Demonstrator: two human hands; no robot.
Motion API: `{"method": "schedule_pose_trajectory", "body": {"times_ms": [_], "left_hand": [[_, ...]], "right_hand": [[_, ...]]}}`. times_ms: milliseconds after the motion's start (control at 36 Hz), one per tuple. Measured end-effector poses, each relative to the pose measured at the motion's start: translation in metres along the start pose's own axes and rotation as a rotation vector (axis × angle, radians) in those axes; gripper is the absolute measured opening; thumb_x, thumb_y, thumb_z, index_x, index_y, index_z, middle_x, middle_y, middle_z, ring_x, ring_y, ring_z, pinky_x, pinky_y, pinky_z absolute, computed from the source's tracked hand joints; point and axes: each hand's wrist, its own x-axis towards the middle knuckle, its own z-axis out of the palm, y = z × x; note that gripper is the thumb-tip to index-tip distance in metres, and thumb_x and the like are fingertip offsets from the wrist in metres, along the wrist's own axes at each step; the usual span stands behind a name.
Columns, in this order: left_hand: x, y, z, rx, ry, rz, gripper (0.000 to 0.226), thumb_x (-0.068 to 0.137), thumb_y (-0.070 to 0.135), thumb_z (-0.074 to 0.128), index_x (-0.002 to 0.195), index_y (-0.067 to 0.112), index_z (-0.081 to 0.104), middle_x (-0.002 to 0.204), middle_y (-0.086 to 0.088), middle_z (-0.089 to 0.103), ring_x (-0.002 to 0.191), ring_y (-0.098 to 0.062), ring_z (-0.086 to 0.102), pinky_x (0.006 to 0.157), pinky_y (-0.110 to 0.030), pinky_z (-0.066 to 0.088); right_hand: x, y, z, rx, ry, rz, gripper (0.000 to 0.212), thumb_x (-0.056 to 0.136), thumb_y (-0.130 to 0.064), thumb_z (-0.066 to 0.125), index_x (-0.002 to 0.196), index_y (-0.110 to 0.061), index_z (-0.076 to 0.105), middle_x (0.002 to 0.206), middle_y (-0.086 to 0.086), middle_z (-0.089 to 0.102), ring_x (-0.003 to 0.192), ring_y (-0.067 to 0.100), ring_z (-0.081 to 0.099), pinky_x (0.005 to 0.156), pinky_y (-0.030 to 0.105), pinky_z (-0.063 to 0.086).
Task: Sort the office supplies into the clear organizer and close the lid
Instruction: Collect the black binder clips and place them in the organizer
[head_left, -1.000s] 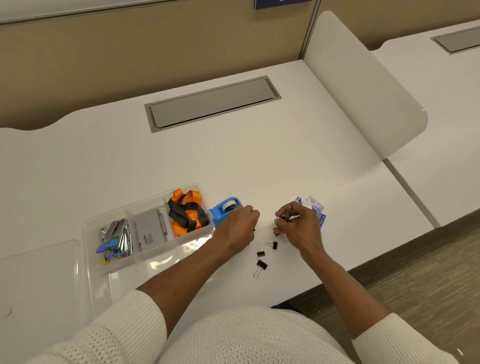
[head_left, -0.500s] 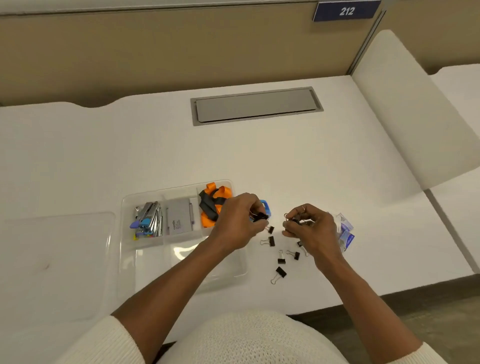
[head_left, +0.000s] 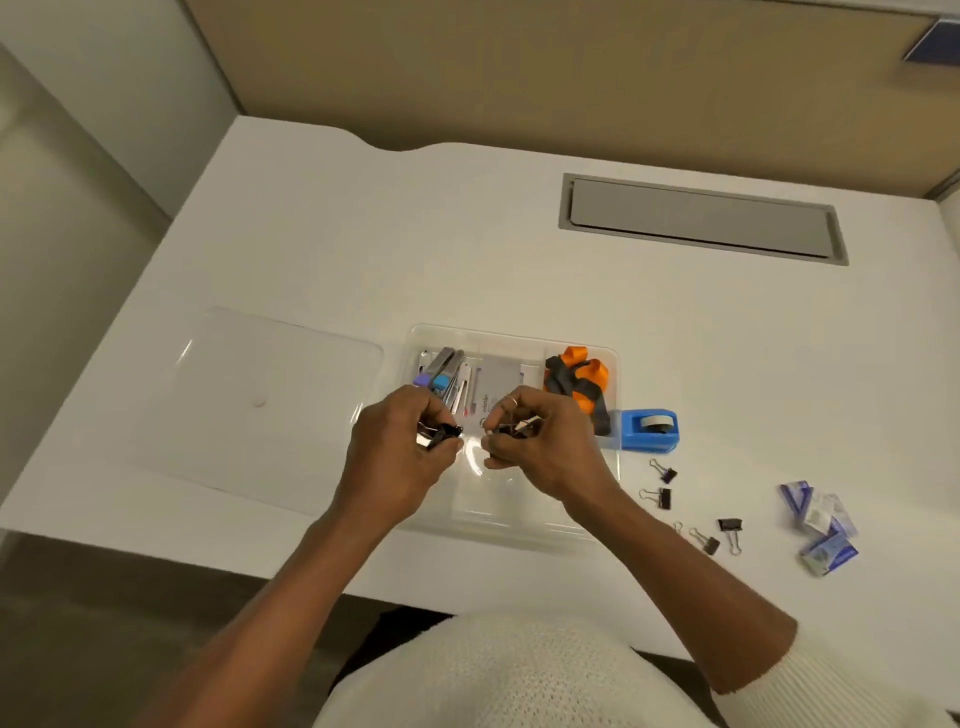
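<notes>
Right now you are pinching a small cluster of binder clips (head_left: 439, 434) in your left hand (head_left: 400, 457), fingers curled tight around the black bodies and silver handles, and your right hand (head_left: 540, 447) is doing the same with a second bunch (head_left: 517, 428). Both grips are closed on clips; how many each is holding is too hard to tell.

You are holding both hands just above the clear organizer (head_left: 613, 364), over its near, larger compartment, which is looking bare through the plastic. Across the far row, the left compartment is carrying a bundle of metal and coloured pieces (head_left: 444, 371), the middle one a grey card or pad (head_left: 496, 382), and the right one an orange and black strap (head_left: 576, 376).

Beyond the organizer, on the white surface (head_left: 363, 234), the lid (head_left: 249, 395) is lying flat to the left, well off the box. To the right, the blue tape dispenser (head_left: 649, 431) is sitting just beside the organizer wall, several loose binder clips (head_left: 662, 498) are scattered past it, and a few small blue and clear packets (head_left: 821, 525) are lying farther out.

So you are roughly midway: three compartments are filled, while these handfuls, the stray clips, tape, packets and the lid are all waiting.
</notes>
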Motion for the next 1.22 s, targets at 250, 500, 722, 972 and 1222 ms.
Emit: {"method": "schedule_pose_trajectory", "body": {"times_ms": [250,500,722,972,1222], "left_hand": [[-0.006,-0.049,0.011,0.421,-0.143,0.125,0.018,0.087,0.012,0.077,0.098,0.016,0.064,0.1,-0.001,0.062,0.091,-0.019,0.058,0.073,-0.033,0.053],[-0.001,-0.062,0.013,0.521,-0.283,0.129,0.025,0.089,0.01,0.071,0.113,0.013,0.064,0.109,-0.006,0.062,0.098,-0.026,0.063,0.079,-0.037,0.055],[0.001,-0.046,0.007,0.557,-0.247,0.138,0.036,0.082,0.03,0.083,0.111,0.018,0.066,0.106,0.001,0.065,0.083,-0.023,0.067,0.061,-0.036,0.055],[0.008,0.023,0.026,0.423,-0.241,0.325,0.028,0.089,0.037,0.078,0.107,0.016,0.07,0.101,-0.002,0.072,0.088,-0.022,0.068,0.074,-0.036,0.058],[0.018,0.096,0.093,0.411,-0.405,0.655,0.033,0.097,0.044,0.064,0.121,0.021,0.062,0.117,0.005,0.063,0.107,-0.017,0.059,0.082,-0.034,0.053]], "right_hand": [[0.022,-0.002,0.074,-0.423,-0.029,0.007,0.026,0.076,-0.005,0.084,0.096,-0.02,0.077,0.087,-0.007,0.073,0.073,0.006,0.072,0.071,0.021,0.06],[0.026,-0.01,0.088,-0.675,-0.107,0.014,0.041,0.087,-0.028,0.079,0.126,-0.016,0.074,0.124,0.003,0.075,0.114,0.024,0.07,0.098,0.033,0.053],[0.012,-0.007,0.076,-0.598,-0.023,-0.05,0.03,0.092,-0.011,0.071,0.121,-0.016,0.075,0.118,0.004,0.077,0.105,0.021,0.072,0.098,0.035,0.058],[-0.037,0.024,-0.009,-0.358,0.308,-0.023,0.017,0.091,-0.026,0.077,0.108,-0.026,0.074,0.106,-0.009,0.074,0.08,0.007,0.071,0.079,0.03,0.062],[-0.088,0.09,-0.102,-0.313,0.589,0.236,0.024,0.085,-0.037,0.084,0.105,-0.03,0.073,0.104,-0.013,0.072,0.085,0.007,0.071,0.079,0.04,0.065]]}}
